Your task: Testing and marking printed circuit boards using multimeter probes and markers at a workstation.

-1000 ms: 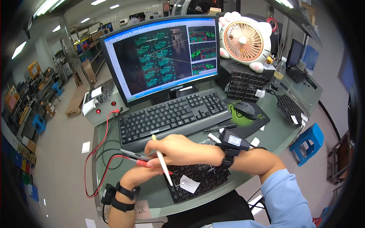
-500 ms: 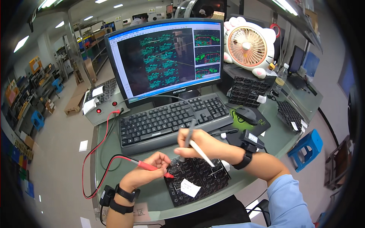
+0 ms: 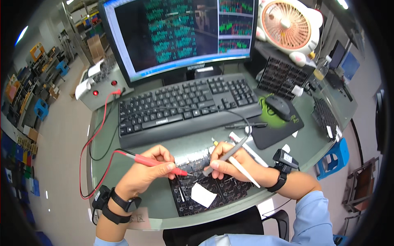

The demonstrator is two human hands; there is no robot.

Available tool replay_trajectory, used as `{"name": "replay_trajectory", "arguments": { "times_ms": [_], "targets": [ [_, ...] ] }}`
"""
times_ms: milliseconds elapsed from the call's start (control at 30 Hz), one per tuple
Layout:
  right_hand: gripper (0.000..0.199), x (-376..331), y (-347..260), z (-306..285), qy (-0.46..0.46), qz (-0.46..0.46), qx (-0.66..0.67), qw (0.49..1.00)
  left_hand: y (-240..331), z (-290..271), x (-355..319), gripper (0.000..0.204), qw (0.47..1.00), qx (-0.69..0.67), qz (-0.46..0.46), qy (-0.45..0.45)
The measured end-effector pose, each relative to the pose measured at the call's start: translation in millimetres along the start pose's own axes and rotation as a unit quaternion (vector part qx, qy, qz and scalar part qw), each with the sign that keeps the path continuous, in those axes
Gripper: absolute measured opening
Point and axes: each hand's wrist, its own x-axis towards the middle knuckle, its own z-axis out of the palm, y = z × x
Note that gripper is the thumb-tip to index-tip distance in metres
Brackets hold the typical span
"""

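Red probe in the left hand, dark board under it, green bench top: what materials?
Slim red test probe: looks like matte moulded plastic with a fine metal tip. Dark rectangular circuit board: likely laminate, rows of small components showing. Green bench top: smooth, faintly glossy, perhaps a rubber mat.

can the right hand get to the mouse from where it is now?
Probably yes. The mouse sits uncovered on its pad, up and to the right of the right hand, with nothing piled between them. But that hand's fingers already hold a grey probe and a white pen.

Circuit board partly under hands, probe tips perhaps touching, monitor cropped
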Motion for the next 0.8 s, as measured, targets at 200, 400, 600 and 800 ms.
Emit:
{"name": "replay_trajectory", "arguments": {
  "times_ms": [200,400,600,800],
  "targets": [
    [0.019,3.1,5.2,-0.2,0.025,-0.002,-0.008,1.0,-10.6,-2.5,-2.4,0.021,0.999,-0.025,0.042,0.004],
    [0.016,-0.6,10.0,3.8,0.038,-0.022,-0.009,0.999,-7.3,1.5,-7.5,0.025,0.994,-0.097,-0.014,0.041],
    [0.017,-1.8,11.9,6.9,0.021,-0.041,-0.028,0.999,-11.7,-3.7,-12.5,0.023,1.0,-0.02,0.006,0.011],
    [0.019,-0.8,10.6,5.5,0.013,-0.058,-0.081,0.995,-8.2,-3.5,-14.5,0.025,1.0,0.004,-0.002,-0.002]
  ]
}}
